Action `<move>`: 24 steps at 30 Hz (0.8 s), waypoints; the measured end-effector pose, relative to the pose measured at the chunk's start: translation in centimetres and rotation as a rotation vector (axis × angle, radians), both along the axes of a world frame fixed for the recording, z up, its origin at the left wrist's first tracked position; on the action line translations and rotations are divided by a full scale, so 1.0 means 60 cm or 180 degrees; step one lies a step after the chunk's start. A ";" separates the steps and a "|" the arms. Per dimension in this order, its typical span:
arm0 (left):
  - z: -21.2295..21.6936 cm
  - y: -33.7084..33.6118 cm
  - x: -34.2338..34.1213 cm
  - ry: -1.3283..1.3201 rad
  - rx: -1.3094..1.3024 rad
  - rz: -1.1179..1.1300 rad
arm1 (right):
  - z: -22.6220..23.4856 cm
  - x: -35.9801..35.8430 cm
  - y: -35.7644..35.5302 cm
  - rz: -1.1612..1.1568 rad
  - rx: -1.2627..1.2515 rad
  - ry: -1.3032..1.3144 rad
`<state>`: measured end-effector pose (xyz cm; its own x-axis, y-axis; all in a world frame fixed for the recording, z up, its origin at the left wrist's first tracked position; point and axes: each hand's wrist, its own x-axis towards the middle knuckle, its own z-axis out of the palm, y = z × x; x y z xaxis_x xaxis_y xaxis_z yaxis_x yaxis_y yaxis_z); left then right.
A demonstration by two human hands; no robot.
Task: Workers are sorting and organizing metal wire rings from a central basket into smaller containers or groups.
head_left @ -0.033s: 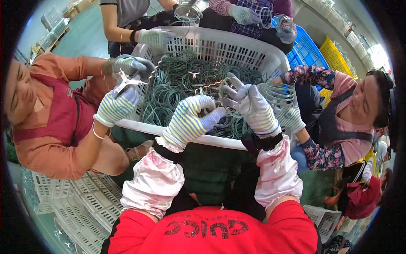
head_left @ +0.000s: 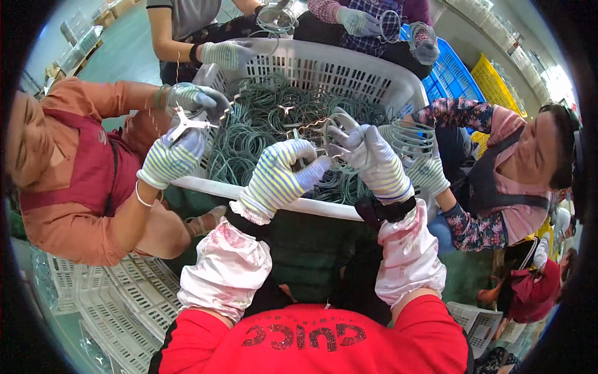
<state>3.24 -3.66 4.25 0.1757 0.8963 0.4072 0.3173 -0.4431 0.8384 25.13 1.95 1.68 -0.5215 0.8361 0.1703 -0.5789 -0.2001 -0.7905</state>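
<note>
Both my hands wear striped, grey-palmed gloves above the near rim of a white plastic crate (head_left: 311, 207). Tangled green wire rings (head_left: 240, 146) fill the crate. My left hand (head_left: 281, 174) is closed, thumb and fingers brought together near my right fingertips; what it grips is mostly hidden. My right hand (head_left: 379, 163) has curled fingers around a thin grey wire ring (head_left: 341, 116). A wavy copper-coloured wire (head_left: 314, 124) shows just beyond my fingertips. A small white three-armed piece (head_left: 285, 109) appears over the rings farther in.
At left, a co-worker's gloved hands hold a white three-armed part (head_left: 187, 124). The co-worker at right holds a wire coil (head_left: 414, 137). Two more people sit across the crate. Blue (head_left: 451, 71) and yellow crates (head_left: 492, 81) stand at back right; stacked white crates (head_left: 118, 293) lie lower left.
My hands stay nearly in place. The left co-worker's hands and white part have shifted slightly. A far co-worker's gloved hand at the top right has moved a little to the right.
</note>
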 end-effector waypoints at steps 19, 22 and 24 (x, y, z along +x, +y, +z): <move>-0.046 0.015 0.005 -0.0361 -0.0007 -0.0553 | -0.027 -0.034 -0.009 -0.0168 0.0870 -0.1942; -0.059 0.021 0.007 -0.1037 -0.0518 -0.0554 | -0.017 -0.028 -0.012 -0.0333 0.1056 -0.2475; -0.063 0.032 0.001 -0.1502 -0.0676 -0.0316 | -0.006 -0.038 -0.016 -0.1126 0.1393 -0.1791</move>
